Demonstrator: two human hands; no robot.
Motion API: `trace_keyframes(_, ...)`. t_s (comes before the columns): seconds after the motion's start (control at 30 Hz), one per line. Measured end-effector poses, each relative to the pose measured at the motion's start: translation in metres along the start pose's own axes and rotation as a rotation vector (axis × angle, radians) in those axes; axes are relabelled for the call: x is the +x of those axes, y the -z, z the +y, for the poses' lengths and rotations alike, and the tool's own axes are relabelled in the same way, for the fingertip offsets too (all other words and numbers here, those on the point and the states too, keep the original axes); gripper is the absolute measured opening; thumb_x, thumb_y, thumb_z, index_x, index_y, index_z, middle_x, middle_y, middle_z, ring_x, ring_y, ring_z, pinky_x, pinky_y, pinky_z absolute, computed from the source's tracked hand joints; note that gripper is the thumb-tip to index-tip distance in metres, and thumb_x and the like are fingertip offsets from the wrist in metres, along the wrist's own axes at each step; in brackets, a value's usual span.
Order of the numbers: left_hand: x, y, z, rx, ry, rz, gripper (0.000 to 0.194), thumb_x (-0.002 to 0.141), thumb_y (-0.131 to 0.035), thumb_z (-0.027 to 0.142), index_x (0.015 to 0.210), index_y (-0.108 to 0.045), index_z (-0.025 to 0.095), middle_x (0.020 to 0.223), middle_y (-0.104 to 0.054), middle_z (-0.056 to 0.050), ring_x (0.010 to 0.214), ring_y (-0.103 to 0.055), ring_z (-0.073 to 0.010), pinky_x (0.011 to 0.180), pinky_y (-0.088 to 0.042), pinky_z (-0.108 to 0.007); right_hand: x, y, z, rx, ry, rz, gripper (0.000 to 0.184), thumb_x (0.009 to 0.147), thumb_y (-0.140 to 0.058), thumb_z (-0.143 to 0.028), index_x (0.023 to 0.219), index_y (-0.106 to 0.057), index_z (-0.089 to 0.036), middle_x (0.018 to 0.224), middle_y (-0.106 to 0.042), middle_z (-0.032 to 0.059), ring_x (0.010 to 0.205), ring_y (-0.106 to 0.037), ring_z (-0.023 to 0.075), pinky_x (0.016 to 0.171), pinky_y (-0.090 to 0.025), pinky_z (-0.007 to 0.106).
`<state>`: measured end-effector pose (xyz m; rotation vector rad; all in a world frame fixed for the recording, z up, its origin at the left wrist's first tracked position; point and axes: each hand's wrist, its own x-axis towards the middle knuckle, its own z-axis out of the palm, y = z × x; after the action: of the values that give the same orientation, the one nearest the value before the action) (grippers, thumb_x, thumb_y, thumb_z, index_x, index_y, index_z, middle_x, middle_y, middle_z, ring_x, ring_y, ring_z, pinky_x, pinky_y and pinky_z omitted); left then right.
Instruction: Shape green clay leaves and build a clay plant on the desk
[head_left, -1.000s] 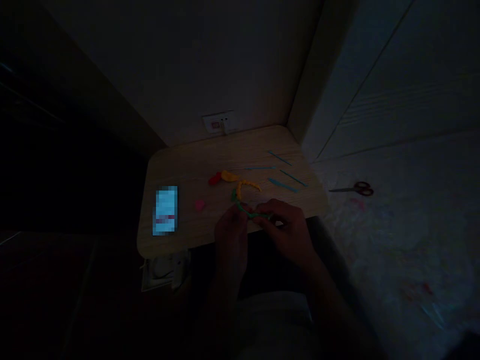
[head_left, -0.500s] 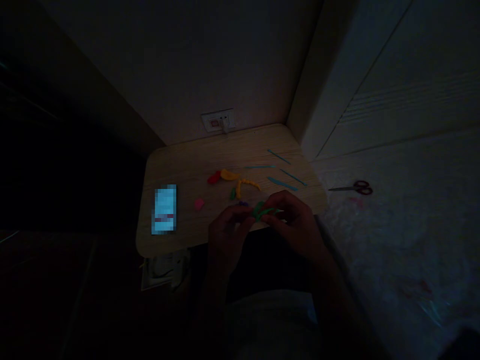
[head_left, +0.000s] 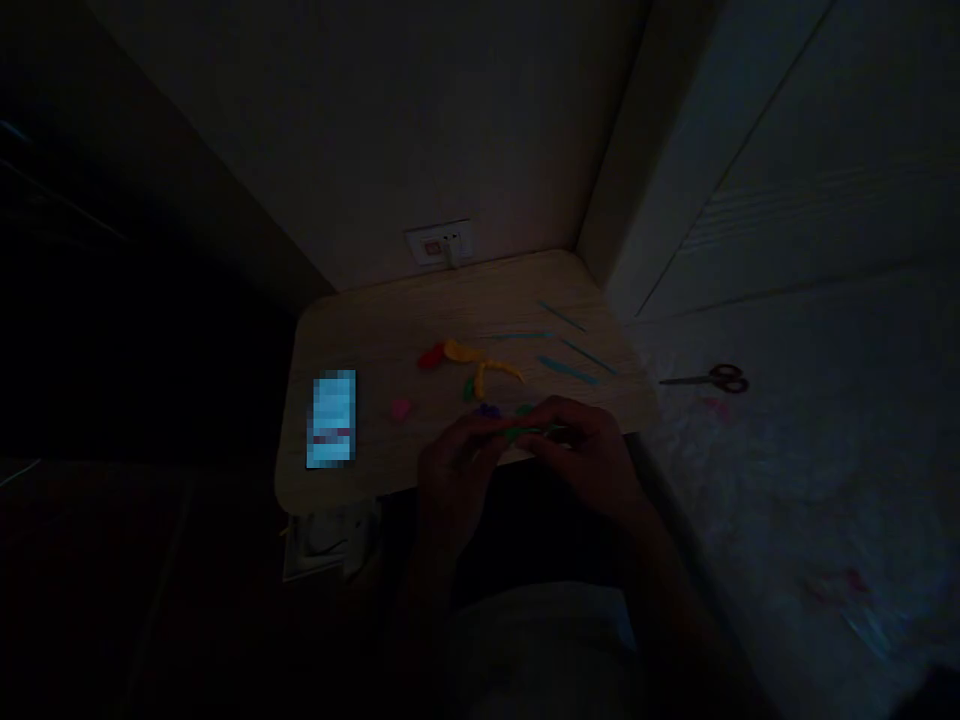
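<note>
Green modelling clay is pinched between the fingertips of my left hand and my right hand, over the front edge of the small wooden table. My fingers hide much of the clay. A purple clay piece lies just beyond my left fingertips. Farther back are a red piece, an orange piece, a curved yellow-orange strip and a small dark green piece. A pink lump sits left of my left hand.
Several thin blue modelling tools lie at the table's right. A lit phone, blurred out, rests at the left. Scissors are on pale plastic sheeting right of the table. A wall socket with a plug is behind it. The room is dim.
Both hands stay together over the table's front edge. My right fingers have shifted slightly down, and less of the green clay shows between the fingertips. The view has moved a little.
</note>
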<state>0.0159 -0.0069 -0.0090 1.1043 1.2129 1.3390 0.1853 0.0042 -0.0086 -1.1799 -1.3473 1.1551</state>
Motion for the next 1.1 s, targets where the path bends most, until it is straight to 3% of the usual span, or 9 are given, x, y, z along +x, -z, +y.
trace_keyframes(0.1, -0.001, 0.006, -0.002, 0.065, 0.009, -0.024, 0.012, 0.082, -0.084, 0.022, 0.093, -0.085, 0.023, 0.093, -0.083, -0.007, 0.089, -0.076, -0.0223, 0.085, -0.06, -0.032, 0.0, -0.003, 0.003, 0.008, -0.001, 0.043, 0.009, 0.081, -0.087, -0.031, 0.085, -0.084, -0.024, 0.082, -0.081, 0.0034, 0.075, -0.073, 0.0195, 0.063, -0.054, 0.028)
trace_keyframes(0.3, 0.0, 0.015, -0.001, 0.313, -0.173, -0.089, 0.011, 0.081, -0.085, 0.02, 0.092, -0.083, 0.023, 0.09, -0.077, -0.006, 0.079, -0.07, -0.0184, 0.074, -0.055, -0.028, -0.002, -0.016, 0.011, 0.073, -0.039, 0.044, 0.013, 0.082, -0.088, -0.037, 0.082, -0.085, -0.025, 0.08, -0.081, 0.0037, 0.074, -0.074, 0.02, 0.066, -0.056, 0.029)
trace_keyframes(0.5, 0.001, 0.015, -0.004, 0.043, 0.061, 0.001, 0.017, 0.073, -0.089, 0.025, 0.083, -0.075, 0.021, 0.081, -0.076, -0.002, 0.077, -0.073, -0.0185, 0.072, -0.058, -0.026, -0.005, -0.03, 0.012, -0.001, 0.098, 0.061, 0.009, 0.09, -0.079, -0.033, 0.088, -0.086, -0.027, 0.089, -0.081, 0.0056, 0.085, -0.075, 0.0218, 0.071, -0.058, 0.032)
trace_keyframes(0.6, 0.009, 0.025, -0.005, 0.069, 0.037, -0.039, 0.017, 0.072, -0.089, 0.027, 0.08, -0.076, 0.02, 0.082, -0.076, -0.004, 0.078, -0.072, -0.0194, 0.075, -0.058, -0.028, -0.003, -0.03, 0.015, 0.026, 0.068, 0.076, 0.01, 0.09, -0.078, -0.033, 0.086, -0.084, -0.025, 0.086, -0.08, 0.0047, 0.081, -0.074, 0.0208, 0.065, -0.057, 0.03)
trace_keyframes(0.67, 0.022, 0.033, -0.004, 0.147, -0.032, -0.085, 0.015, 0.083, -0.08, 0.034, 0.084, -0.079, 0.02, 0.081, -0.076, -0.006, 0.078, -0.071, -0.0209, 0.075, -0.057, -0.03, -0.001, -0.027, 0.017, 0.067, -0.01, 0.126, 0.012, 0.088, -0.078, -0.035, 0.085, -0.081, -0.024, 0.081, -0.08, 0.0037, 0.072, -0.073, 0.0195, 0.059, -0.056, 0.028)
trace_keyframes(0.73, 0.041, 0.039, -0.005, 0.34, -0.148, 0.056, 0.012, 0.088, -0.074, 0.032, 0.088, -0.079, 0.021, 0.088, -0.076, -0.006, 0.083, -0.07, -0.0218, 0.08, -0.055, -0.032, 0.001, -0.023, 0.019, 0.11, -0.082, 0.196, 0.018, 0.088, -0.077, -0.04, 0.084, -0.079, -0.023, 0.076, -0.078, 0.0032, 0.065, -0.072, 0.019, 0.055, -0.056, 0.028)
trace_keyframes(0.8, 0.061, 0.04, -0.009, 0.594, -0.227, 0.086, 0.006, 0.084, -0.073, 0.023, 0.086, -0.078, 0.021, 0.093, -0.075, -0.007, 0.087, -0.068, -0.0242, 0.084, -0.054, -0.035, 0.003, -0.019, 0.02, 0.148, -0.122, 0.239, 0.023, 0.088, -0.077, -0.045, 0.084, -0.077, -0.022, 0.075, -0.078, 0.0037, 0.065, -0.073, 0.0194, 0.055, -0.057, 0.029)
trace_keyframes(0.93, 0.088, 0.033, -0.026, 0.885, -0.199, 0.017, 0.007, 0.084, -0.07, 0.015, 0.081, -0.072, 0.021, 0.094, -0.072, -0.011, 0.09, -0.067, -0.0288, 0.09, -0.051, -0.041, 0.002, -0.016, 0.017, 0.187, -0.143, 0.232, 0.026, 0.086, -0.078, -0.048, 0.086, -0.075, -0.022, 0.074, -0.078, 0.0034, 0.064, -0.074, 0.0198, 0.056, -0.059, 0.029)
trace_keyframes(1.1, 0.091, 0.027, -0.04, 1.02, -0.137, -0.026, 0.012, 0.079, -0.076, 0.014, 0.076, -0.066, 0.021, 0.092, -0.07, -0.011, 0.094, -0.066, -0.0317, 0.088, -0.05, -0.043, 0.0, -0.015, 0.014, 0.188, -0.155, 0.229, 0.023, 0.086, -0.079, -0.045, 0.084, -0.076, -0.022, 0.066, -0.075, 0.002, 0.058, -0.07, 0.0183, 0.053, -0.056, 0.028)
